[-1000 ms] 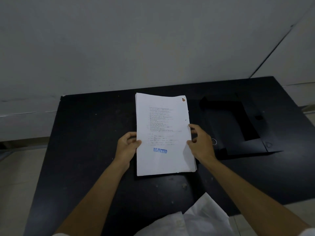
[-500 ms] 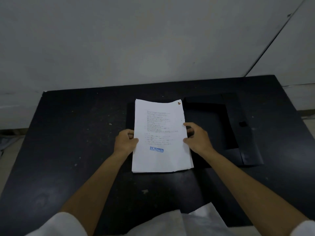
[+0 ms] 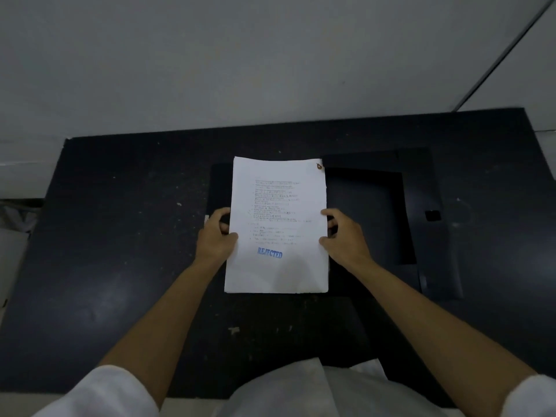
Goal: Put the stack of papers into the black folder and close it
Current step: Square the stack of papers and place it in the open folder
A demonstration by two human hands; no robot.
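A white stack of papers point(image 3: 278, 266), printed with text and a blue "REJECTED" stamp, lies over the left half of the open black folder point(image 3: 370, 206) on the black table point(image 3: 120, 236). My left hand point(image 3: 216, 236) grips the stack's left edge, thumb on top. At the right edge my right hand point(image 3: 346, 236) pinches the stack with thumb and fingers. The folder's right half shows a recessed panel and a flap with a small closure tab point(image 3: 433, 215) at the far right. A little of the folder peeks out left of the papers.
A grey wall stands right behind the table. The table's front edge runs close to my white-clad body point(image 3: 301, 392). Pale specks dot the tabletop. The floor shows past the table's left edge.
The stack has moved slightly down and left with both hands and now lies squarer over the folder's left half. The camera has shifted, bringing the whole folder into view.
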